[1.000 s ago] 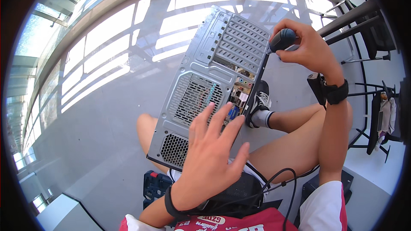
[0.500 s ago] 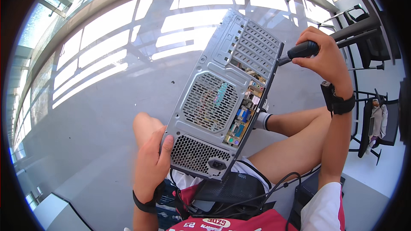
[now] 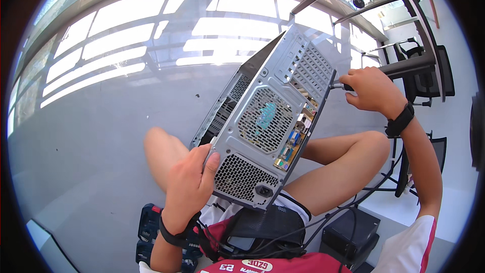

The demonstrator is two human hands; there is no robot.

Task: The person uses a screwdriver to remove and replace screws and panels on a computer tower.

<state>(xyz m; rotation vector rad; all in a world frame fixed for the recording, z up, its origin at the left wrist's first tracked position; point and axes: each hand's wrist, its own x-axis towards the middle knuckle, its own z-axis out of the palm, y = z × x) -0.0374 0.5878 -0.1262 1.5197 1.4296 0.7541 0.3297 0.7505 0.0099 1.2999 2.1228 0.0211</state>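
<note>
A grey metal computer case (image 3: 265, 121) is tilted between my bent legs, its back panel facing me. That panel carries a fan grille, slot covers, coloured ports and a power socket. On its left the side is open, showing part of the dark inside. My left hand (image 3: 192, 182) grips the lower left edge, thumb over the back panel. My right hand (image 3: 374, 88) is closed round a screwdriver (image 3: 337, 86), whose shaft meets the right edge of the case near the slot covers. The fingers hide most of its handle, and the tip cannot be made out.
A dark blue tool case (image 3: 150, 225) lies on the floor by my left forearm. Black cables (image 3: 323, 217) run across my lap toward a black box (image 3: 351, 232) at my right. A dark table frame (image 3: 411, 65) and black chairs (image 3: 442, 73) stand at the right.
The case has turned and shifted right, bringing its open left side into view. My right hand has lowered and wrapped further over the screwdriver handle. My left hand keeps its grip.
</note>
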